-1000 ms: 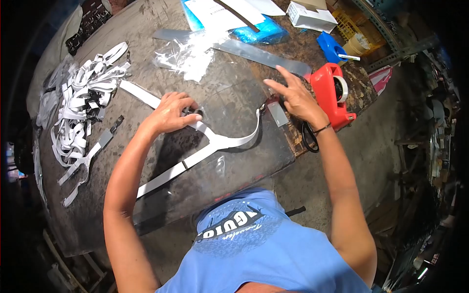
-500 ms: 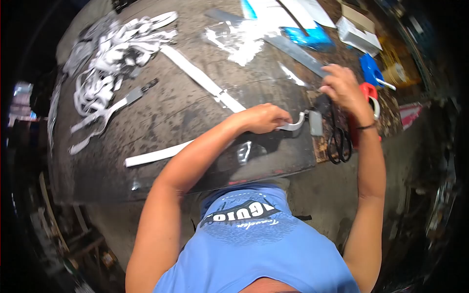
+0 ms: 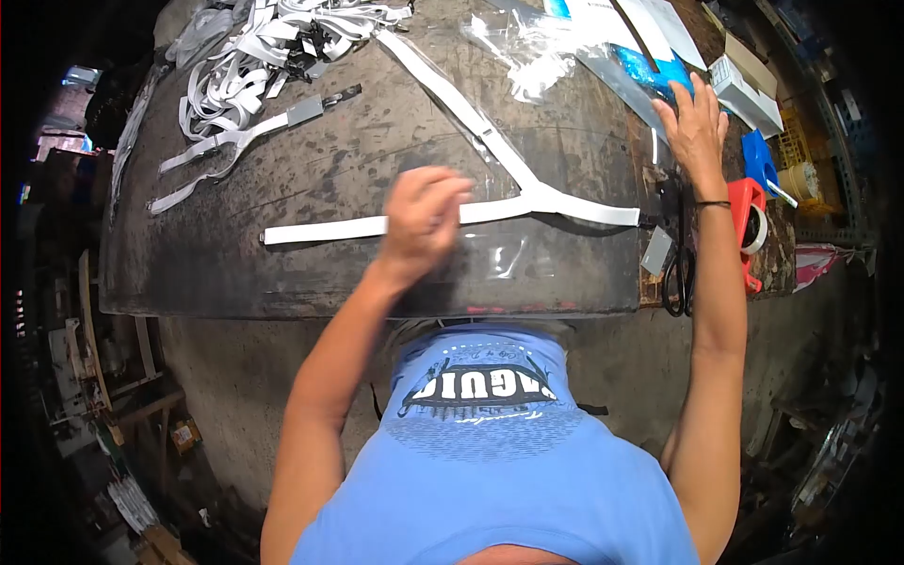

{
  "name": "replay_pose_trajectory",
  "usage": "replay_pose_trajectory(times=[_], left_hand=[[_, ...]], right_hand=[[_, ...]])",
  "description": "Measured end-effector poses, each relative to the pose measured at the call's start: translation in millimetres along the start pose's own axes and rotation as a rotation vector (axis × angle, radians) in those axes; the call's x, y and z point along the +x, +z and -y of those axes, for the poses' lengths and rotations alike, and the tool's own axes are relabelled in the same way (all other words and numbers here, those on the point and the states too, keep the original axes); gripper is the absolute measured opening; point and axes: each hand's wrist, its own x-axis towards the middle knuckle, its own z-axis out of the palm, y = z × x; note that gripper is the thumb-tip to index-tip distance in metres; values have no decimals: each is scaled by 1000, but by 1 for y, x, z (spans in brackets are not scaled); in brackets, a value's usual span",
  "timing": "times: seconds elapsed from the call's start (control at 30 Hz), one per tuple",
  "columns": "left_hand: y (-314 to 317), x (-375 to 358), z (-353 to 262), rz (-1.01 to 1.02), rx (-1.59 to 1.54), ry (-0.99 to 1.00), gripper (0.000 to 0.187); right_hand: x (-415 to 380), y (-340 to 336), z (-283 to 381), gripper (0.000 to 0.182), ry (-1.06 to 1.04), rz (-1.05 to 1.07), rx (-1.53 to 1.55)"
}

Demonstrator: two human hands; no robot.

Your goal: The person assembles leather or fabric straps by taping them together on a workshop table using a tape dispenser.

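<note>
A white Y-shaped elastic strap (image 3: 532,196) lies spread on the dark table, one branch running up-left and another to the left. Over its left branch is my left hand (image 3: 424,226), slightly blurred, its fingers curled with nothing visible in them. My right hand (image 3: 697,137) is raised at the right with fingers spread, close to a blue plastic packet (image 3: 670,71). A small grey card (image 3: 656,251) lies near the strap's right end. Beside it are black-handled scissors (image 3: 678,287), partly hidden by my right forearm.
A red tape dispenser (image 3: 749,202) stands right of my forearm. White straps (image 3: 245,66) are heaped at the back left, with another strap (image 3: 240,141) before them. Clear plastic (image 3: 537,71), a white box (image 3: 747,94) and a blue object (image 3: 758,160) lie toward the back right.
My left hand has let go of the strap's right part and moved left. My right hand has moved up and spread its fingers. The strap now lies flatter, and the view has shifted.
</note>
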Motion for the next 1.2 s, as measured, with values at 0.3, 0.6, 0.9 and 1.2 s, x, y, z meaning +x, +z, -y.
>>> replay_pose_trajectory(times=[0.3, 0.6, 0.9, 1.2], left_hand=[[-21, -55, -25, 50, -88, -85, 11], [-8, -54, -41, 42, -50, 11, 45], [-31, -56, -28, 330, -237, -136, 18], [-48, -69, -39, 533, -248, -332, 21]], right_hand=[[-115, -97, 170, 36, -100, 578, 786], [-106, -125, 190, 22, -128, 651, 1049], [-81, -146, 203, 28, -15, 633, 1197], [-109, -146, 199, 14, 341, 616, 1461]])
